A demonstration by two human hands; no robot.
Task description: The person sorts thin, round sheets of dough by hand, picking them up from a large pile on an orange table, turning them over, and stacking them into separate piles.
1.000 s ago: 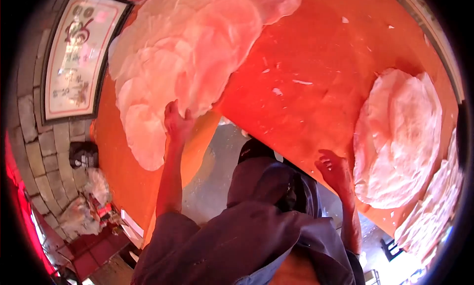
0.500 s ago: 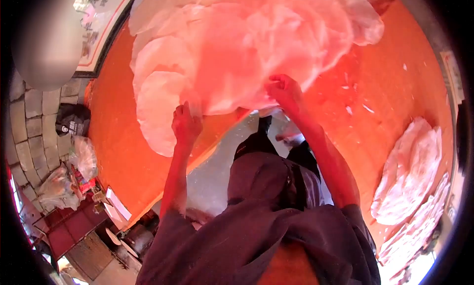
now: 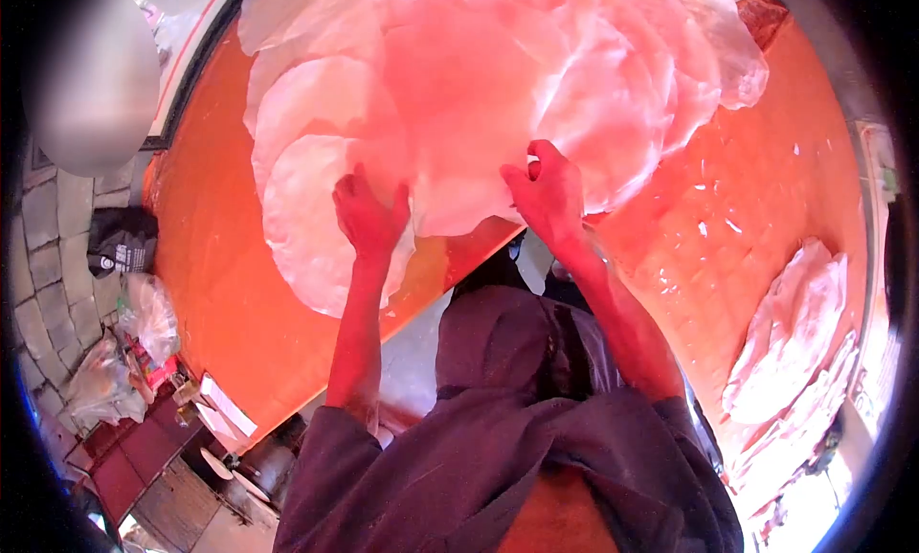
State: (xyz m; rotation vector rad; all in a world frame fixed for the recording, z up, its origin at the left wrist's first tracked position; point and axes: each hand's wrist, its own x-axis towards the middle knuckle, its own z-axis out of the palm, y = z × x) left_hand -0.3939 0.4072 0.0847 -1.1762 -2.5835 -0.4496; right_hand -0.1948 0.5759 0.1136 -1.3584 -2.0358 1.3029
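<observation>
Currently laid out before you, clock read from the middle of your view: one broad spread of thin, pale, overlapping sheets (image 3: 469,84), rounded in outline, filling 11 to 1 o'clock on the orange table (image 3: 215,256). One rounded sheet (image 3: 306,227), lying between 9 and 10, outermost on that flank, its lower edge over bare orange. Your left hand (image 3: 371,218), at 10 o'clock, above that sheet where it meets the large central one; fingers bent, thumb standing well apart from them; contact with the sheet cannot be told. Your right hand (image 3: 553,191), between 1 and 2, at the near edge of the central sheet; forefinger and thumb crooked with a narrow gap, remaining fingers curled; whether they grip the edge, you cannot tell from this view. White scraps (image 3: 704,229), scattered between 2 and 3. One pale, creased pile (image 3: 790,328), just past 3; a second creased pile (image 3: 799,438), close beside it at 4. One white box-like item (image 3: 228,405), at 8, by the table's edge. Two clear plastic bags (image 3: 150,318), between 8 and 9; one black bag (image 3: 123,239), lettered in white, at 9. One framed panel (image 3: 194,45), partly visible, past 10.
</observation>
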